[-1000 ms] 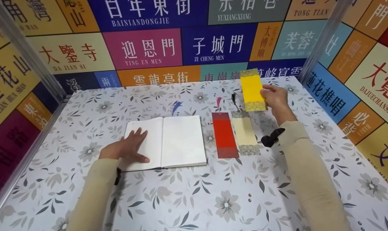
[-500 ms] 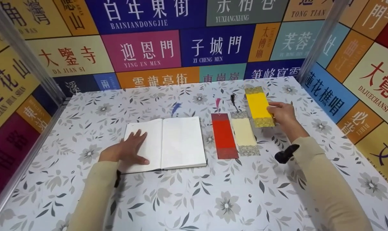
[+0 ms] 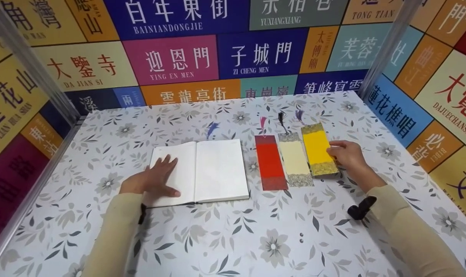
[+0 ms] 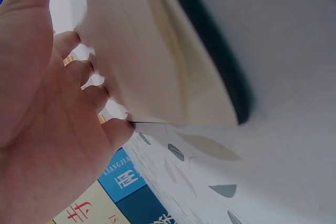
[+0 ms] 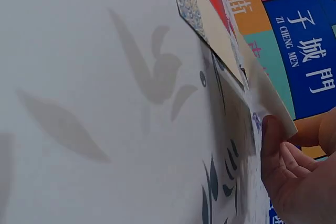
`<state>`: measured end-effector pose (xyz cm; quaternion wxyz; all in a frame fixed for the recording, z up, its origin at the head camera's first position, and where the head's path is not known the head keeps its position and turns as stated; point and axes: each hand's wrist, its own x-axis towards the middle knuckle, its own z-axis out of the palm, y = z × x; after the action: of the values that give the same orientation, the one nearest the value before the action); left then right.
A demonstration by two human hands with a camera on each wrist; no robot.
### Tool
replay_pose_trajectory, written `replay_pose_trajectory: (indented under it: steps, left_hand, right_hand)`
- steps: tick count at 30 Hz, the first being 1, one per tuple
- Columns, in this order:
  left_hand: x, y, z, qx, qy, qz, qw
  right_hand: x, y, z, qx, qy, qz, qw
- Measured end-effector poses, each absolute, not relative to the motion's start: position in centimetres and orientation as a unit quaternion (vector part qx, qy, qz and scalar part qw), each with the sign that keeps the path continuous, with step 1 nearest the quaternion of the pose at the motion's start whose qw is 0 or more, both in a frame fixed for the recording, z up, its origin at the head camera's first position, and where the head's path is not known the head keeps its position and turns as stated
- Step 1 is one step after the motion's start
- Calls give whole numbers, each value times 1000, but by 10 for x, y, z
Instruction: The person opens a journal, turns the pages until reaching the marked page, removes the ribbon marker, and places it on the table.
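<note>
My right hand [image 3: 350,156] pinches the right edge of a yellow bookmark [image 3: 318,148] with gold glittery ends and a purple tassel. In the right wrist view the bookmark [image 5: 270,95] tilts, its held side raised off the table. Left of it lie a cream bookmark [image 3: 294,157] with a black tassel and a red bookmark [image 3: 271,161] with a pink one. An open book [image 3: 221,169] with blank-looking pages lies left of these. My left hand [image 3: 152,177] rests on its left page with fingers spread; the left wrist view shows the page edges and dark cover.
A blue tassel [image 3: 212,129] sticks out behind the book; what it hangs from is hidden. The table [image 3: 271,223] has a white cloth with grey leaves and flowers. Colourful panels [image 3: 171,57] with printed characters stand at the back and both sides.
My right hand has brought the yellow bookmark down and toward me, from above the cream bookmark to just right of it. Its purple tassel now shows. My left hand stays on the page.
</note>
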<state>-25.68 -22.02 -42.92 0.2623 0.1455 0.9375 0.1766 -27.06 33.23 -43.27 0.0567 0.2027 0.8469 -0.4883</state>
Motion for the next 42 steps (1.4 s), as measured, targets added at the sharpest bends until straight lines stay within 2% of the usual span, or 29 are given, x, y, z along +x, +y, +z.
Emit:
replay_pose_trajectory:
  steps: [8,15,24,29,35,42]
  left_hand:
    - [-256,-225,-426,169,932,197,251]
    - [-256,-224,-427,148,937,181,261]
    - [-257,-224,-426,146,938,175,259]
    - [-257,-224,-428,152,937,179,258]
    - [-257,-222,-429,165,933,192,254]
    - [-258,-222,-429,158,934,193,258]
  right_hand:
    - [-266,329,-435,172,893,-410,61]
    - [-263,328,-437,116,938,-320,72]
    - [-263,319,-431,93,967,-229,66]
    - [-259,299,-422,47,975,-214,35]
    - [-243,261,-405,-70,962,-262,-13]
    - [-226,213,-395,-137,953,-271,11]
